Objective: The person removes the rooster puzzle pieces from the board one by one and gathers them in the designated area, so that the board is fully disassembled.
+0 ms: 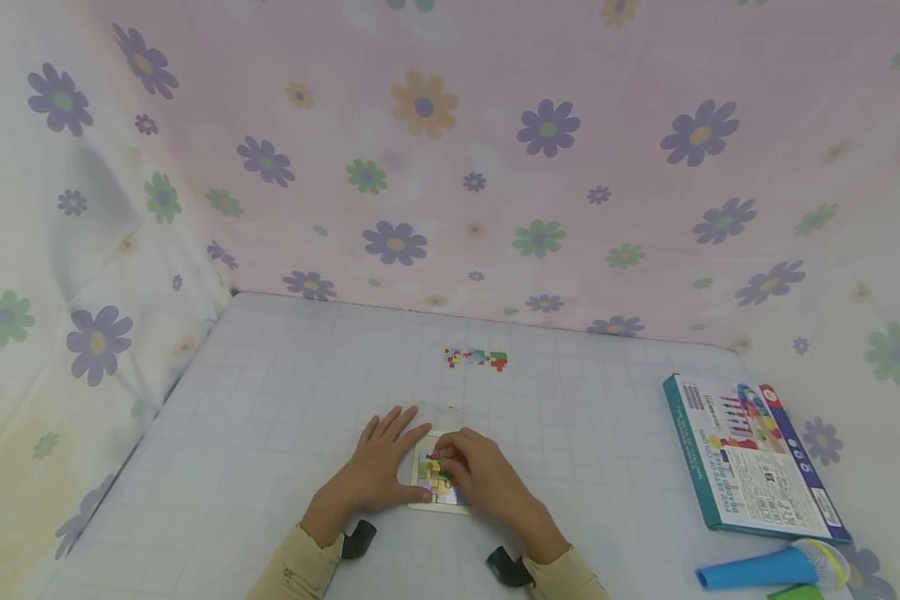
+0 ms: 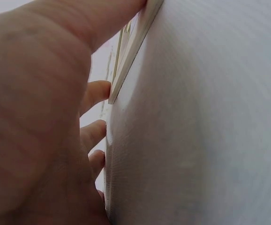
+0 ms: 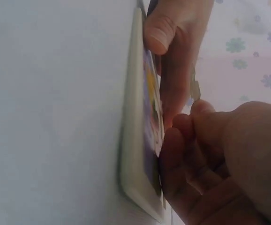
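Note:
A small jigsaw puzzle board [image 1: 441, 508] with a pale raised rim lies on the table between the hands, with colourful pieces in it. My left hand [image 1: 375, 467] is spread flat at its left side. The left thumb [image 2: 102, 18] rests on the rim, and the index fingertip touches the board's edge. My right hand [image 1: 487, 475] is over the board's right part, pinching a thin puzzle piece [image 3: 195, 88] between thumb and fingers. The piece is held tilted up above the board, its picture mostly hidden. Lower right fingers rest close to the board's surface.
Several loose puzzle pieces [image 1: 476, 358] lie in a row beyond the board. At the right stand a flat toy box [image 1: 757, 467], a blue toy microphone [image 1: 765, 571] and part of a green object [image 1: 795, 592]. Flowered cloth [image 1: 480, 167] walls the table's back and sides.

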### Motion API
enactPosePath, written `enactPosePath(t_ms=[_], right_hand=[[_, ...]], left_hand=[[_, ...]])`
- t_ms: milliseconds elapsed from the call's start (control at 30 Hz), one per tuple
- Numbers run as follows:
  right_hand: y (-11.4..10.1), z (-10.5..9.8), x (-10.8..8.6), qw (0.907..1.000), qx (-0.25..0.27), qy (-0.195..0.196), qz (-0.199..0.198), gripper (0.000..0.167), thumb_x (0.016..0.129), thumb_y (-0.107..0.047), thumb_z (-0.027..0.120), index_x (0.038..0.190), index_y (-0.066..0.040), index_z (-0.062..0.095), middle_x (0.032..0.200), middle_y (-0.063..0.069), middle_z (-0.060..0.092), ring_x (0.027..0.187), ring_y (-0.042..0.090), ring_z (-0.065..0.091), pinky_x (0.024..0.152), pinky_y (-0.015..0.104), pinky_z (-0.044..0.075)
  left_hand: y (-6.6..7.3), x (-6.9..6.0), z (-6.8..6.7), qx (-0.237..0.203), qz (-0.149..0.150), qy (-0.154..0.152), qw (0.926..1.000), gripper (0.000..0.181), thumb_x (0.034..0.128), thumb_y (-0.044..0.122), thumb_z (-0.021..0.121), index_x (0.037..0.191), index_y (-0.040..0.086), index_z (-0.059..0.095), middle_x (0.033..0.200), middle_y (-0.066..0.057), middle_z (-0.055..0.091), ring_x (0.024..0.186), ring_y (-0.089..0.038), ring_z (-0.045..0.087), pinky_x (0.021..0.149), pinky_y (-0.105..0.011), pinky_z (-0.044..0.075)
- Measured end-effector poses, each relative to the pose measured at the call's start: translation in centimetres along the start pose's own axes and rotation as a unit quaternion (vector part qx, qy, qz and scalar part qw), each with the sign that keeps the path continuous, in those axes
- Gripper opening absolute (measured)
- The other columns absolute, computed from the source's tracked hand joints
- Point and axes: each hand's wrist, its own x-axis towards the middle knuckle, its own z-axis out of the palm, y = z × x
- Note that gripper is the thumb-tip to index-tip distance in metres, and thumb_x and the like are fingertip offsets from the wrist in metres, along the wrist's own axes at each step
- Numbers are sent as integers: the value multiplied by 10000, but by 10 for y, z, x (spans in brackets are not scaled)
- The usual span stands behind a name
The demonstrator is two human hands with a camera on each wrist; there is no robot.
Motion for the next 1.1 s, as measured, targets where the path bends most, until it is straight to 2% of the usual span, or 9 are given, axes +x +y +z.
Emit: enactPosePath(t_ms=[100, 233, 433, 633, 733, 900, 1100], right_hand=[[0, -5, 6, 9998, 178, 13, 73, 211, 990, -106, 658, 1195, -157, 671, 1039, -73, 668, 917, 42, 600, 836, 241, 565], [5, -16, 24, 9992, 243, 191, 238, 215, 994, -101, 653, 1203, -147, 664, 1037, -44, 669, 909, 81, 591, 824, 250, 553], [25, -31, 59, 9972, 38, 587, 452, 187, 984, -96, 668, 1169, -118, 681, 1000, -6, 683, 888, 103, 608, 814, 296, 555], [43, -39, 85, 9969, -150, 581, 513, 178, 991, -100, 656, 1164, -103, 694, 1019, 25, 713, 918, 155, 652, 843, 365, 569], [49, -39, 91, 9964, -344, 557, 544, 170, 990, -114, 656, 1154, -121, 699, 1035, 19, 721, 944, 160, 665, 866, 381, 568], [52, -37, 96, 9926, -777, 593, 722, 166, 991, -167, 663, 1153, -162, 701, 1030, -7, 719, 926, 156, 662, 833, 396, 562], [52, -36, 99, 9892, -995, 612, 884, 148, 988, -181, 669, 1133, -176, 702, 1026, -24, 712, 910, 143, 658, 800, 388, 560]], left_hand=[[0, -1, -1, 25, -57, -24, 10000, 947, 802, 572, 804, 1566, 176, 408, 1706, -97, 222, 1589, -364, 146, 1267, -642, 112], [1, 0, -1, 69, -139, -50, 9999, 946, 794, 584, 805, 1550, 155, 432, 1705, -92, 229, 1588, -361, 149, 1270, -635, 115], [2, 2, 0, 107, -231, -125, 9996, 961, 786, 590, 809, 1568, 203, 405, 1706, -89, 225, 1590, -361, 144, 1273, -628, 117], [1, 2, 0, 118, -282, -154, 9994, 971, 781, 596, 809, 1572, 212, 396, 1712, -79, 211, 1596, -344, 134, 1282, -614, 98], [0, 2, 1, 125, -298, -190, 9993, 977, 784, 612, 799, 1580, 230, 382, 1719, -59, 193, 1601, -330, 120, 1287, -604, 86], [-2, 3, 4, 140, -278, -173, 9994, 980, 782, 630, 791, 1580, 237, 381, 1721, -54, 187, 1600, -332, 118, 1283, -612, 95], [-3, 4, 6, 193, -272, -141, 9993, 981, 777, 634, 793, 1579, 244, 383, 1720, -47, 190, 1599, -330, 125, 1280, -617, 104]])
